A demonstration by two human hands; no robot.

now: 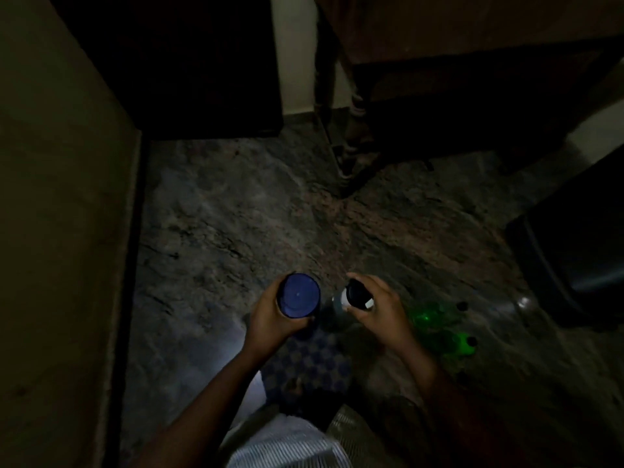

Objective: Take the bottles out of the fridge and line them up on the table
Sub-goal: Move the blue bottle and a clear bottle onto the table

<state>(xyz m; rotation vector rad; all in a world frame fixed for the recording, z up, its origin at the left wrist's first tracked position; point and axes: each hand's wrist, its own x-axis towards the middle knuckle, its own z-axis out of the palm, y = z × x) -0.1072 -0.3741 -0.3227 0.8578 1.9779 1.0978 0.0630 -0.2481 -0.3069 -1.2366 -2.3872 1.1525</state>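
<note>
The scene is very dark. My left hand (270,315) grips a bottle with a wide blue cap (299,294), seen from above. My right hand (378,309) grips a clear bottle with a black cap (354,295) by its neck. Both bottles hang upright over the mottled stone floor (236,214). Right of my right hand, green bottles (439,319) with dark caps sit low by my right arm. A wooden table (472,35) shows at the top right, its turned leg (351,136) reaching the floor. No fridge interior is visible.
A tall pale panel (60,197) fills the left side, with a dark cabinet (189,62) behind it. A dark rounded object (574,258) stands at the right edge. A clear bottle top (523,302) glints beside it. My checked garment (304,363) is below.
</note>
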